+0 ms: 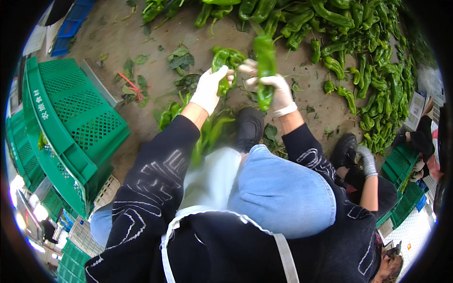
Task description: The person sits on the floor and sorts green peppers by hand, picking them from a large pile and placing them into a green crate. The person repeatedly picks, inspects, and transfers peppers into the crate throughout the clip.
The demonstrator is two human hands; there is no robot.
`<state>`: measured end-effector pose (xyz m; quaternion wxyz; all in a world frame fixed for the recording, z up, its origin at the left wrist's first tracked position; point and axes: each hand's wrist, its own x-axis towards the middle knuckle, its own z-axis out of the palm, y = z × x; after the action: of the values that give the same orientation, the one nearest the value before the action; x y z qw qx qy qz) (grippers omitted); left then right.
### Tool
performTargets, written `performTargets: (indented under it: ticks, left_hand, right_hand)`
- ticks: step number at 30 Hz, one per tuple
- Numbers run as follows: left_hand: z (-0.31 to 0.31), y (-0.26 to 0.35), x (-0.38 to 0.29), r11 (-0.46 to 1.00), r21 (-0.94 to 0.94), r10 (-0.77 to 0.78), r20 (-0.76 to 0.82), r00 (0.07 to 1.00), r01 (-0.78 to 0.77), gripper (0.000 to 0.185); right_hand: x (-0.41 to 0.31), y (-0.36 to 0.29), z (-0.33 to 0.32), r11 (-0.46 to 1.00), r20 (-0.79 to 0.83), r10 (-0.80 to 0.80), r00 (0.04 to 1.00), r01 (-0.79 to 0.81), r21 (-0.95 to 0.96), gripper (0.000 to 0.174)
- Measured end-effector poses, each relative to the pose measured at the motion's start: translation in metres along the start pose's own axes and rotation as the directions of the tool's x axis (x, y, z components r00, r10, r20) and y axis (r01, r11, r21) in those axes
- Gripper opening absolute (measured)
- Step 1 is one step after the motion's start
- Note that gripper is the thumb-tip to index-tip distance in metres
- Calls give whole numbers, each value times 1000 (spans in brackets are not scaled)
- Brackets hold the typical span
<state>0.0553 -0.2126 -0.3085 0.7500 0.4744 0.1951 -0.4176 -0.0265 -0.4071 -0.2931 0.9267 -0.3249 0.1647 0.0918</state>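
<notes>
My left hand (211,86), in a white glove, is closed around green peppers (222,60) held over the floor. To its right, my right hand (276,90), gloved too, grips a long green pepper (266,60) that stands nearly upright and is slightly blurred. The fingers of the two hands are close together but apart. Below my left hand, more green peppers (170,115) lie near my shoe (250,125), partly blurred. Loose leaves (181,58) are scattered on the floor about my hands.
A large heap of green peppers (375,70) spreads across the top and right. Green plastic crates (95,116) are stacked at left, and blue crates (67,28) stand behind. A red tie (131,85) lies among leaves. A co-worker's gloved hand (367,162) is at right, beside a black shoe (344,150).
</notes>
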Motion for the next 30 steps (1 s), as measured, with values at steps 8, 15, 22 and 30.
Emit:
performTargets:
  ticks: [8, 15, 22, 30]
  left_hand:
    - [-7, 41, -44, 864, -464, -65, 280, 958, 194, 57]
    - [10, 39, -64, 983, -155, 120, 118, 986, -101, 51]
    - [21, 33, -75, 967, 65, 244, 37, 969, -246, 45]
    - [7, 26, -90, 981, -117, 173, 143, 974, -157, 48]
  right_hand:
    - [-4, -8, 6, 986, -120, -83, 989, 64, -154, 61]
    - [13, 22, 32, 993, 24, 43, 999, -41, -108, 48]
    - [16, 25, 39, 984, -71, 102, 992, -112, -142, 44]
    - [8, 49, 66, 564, 103, -104, 989, 144, -813, 48]
